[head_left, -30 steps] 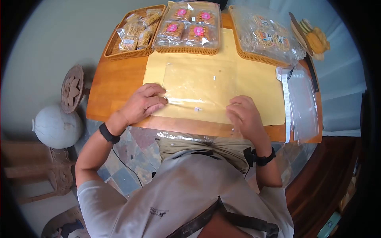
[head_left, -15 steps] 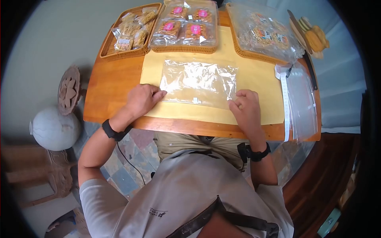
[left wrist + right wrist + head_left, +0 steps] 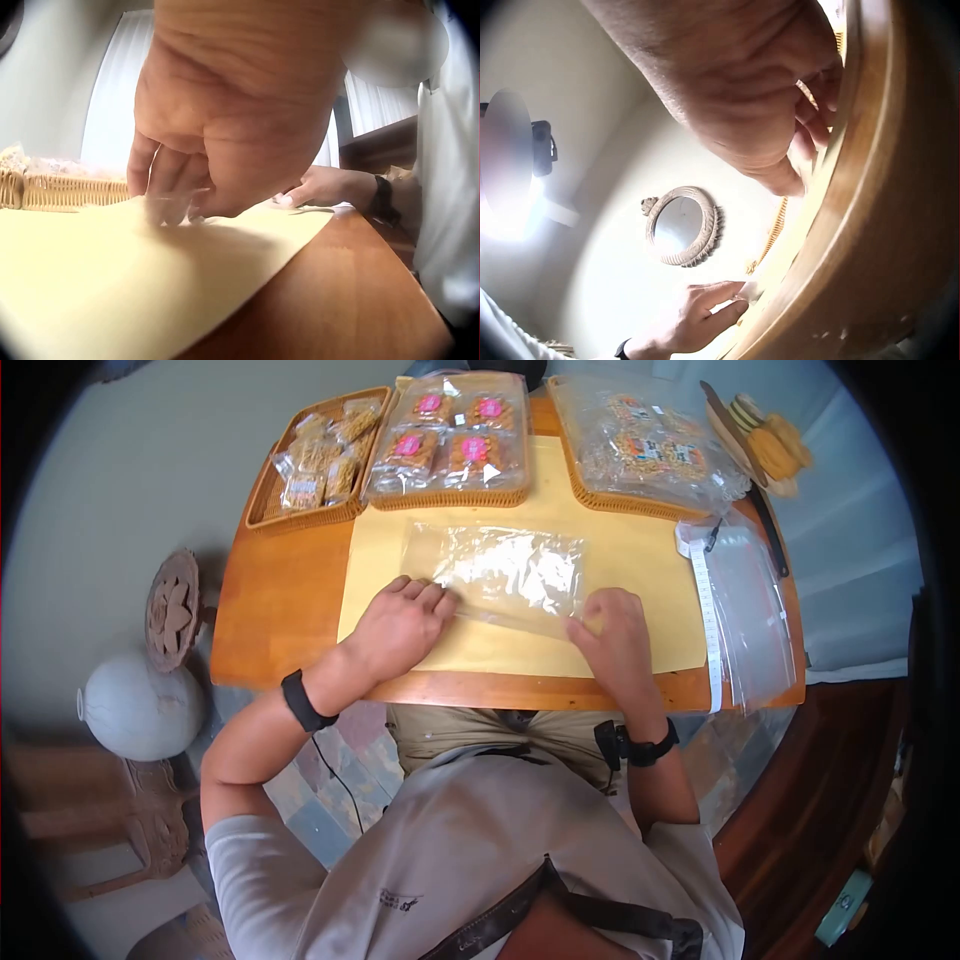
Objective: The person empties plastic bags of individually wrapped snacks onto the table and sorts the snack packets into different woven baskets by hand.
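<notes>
A clear plastic bag (image 3: 510,565) lies over the yellow sheet (image 3: 490,655), its surface wrinkled and shiny. My left hand (image 3: 403,627) has bent fingers and pinches the bag near its front left corner; in the left wrist view, a bit of clear film (image 3: 176,201) shows between the fingertips of the left hand (image 3: 225,112). My right hand (image 3: 620,643) pinches the front right corner between thumb and index finger. From the right wrist, the right hand (image 3: 742,97) has its fingertips down at the sheet, and the film under them is hard to make out.
Across the back stand a basket of small snack packs (image 3: 262,510), a basket of pink-labelled packs (image 3: 450,497) and a basket of clear-wrapped packs (image 3: 640,505). At the right lie a stack of clear bags (image 3: 755,620), a white measuring strip (image 3: 709,630) and a dark-handled tool (image 3: 768,535).
The bag's near part, which hung past the table's front edge, is now back over the sheet. My left hand has moved right along it, and the near edge now slants.
</notes>
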Tool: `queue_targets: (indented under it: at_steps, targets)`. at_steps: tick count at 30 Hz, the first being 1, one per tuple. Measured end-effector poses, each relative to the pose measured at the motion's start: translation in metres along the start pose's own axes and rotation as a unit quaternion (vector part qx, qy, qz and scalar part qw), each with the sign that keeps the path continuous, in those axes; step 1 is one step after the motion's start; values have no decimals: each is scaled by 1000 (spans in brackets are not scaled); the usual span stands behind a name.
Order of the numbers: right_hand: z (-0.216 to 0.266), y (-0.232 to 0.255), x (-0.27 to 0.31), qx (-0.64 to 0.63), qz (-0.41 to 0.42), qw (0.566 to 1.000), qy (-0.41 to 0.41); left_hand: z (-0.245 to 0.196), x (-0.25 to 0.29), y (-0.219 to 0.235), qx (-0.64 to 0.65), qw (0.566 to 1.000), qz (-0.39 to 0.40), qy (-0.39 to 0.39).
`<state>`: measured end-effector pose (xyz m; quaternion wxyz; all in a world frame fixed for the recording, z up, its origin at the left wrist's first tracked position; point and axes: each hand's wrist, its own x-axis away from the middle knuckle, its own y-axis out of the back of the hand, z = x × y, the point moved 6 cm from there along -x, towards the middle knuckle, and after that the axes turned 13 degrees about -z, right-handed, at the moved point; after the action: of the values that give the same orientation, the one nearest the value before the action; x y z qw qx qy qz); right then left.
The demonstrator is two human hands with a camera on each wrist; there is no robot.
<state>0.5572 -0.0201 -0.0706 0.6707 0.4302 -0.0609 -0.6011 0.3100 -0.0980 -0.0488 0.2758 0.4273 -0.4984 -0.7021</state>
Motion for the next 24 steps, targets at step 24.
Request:
queue_targets:
  at_steps: [24]
  targets:
    - [-88, 162, 58, -336, -343, 841, -249, -42, -226, 14, 536, 817, -66, 202]
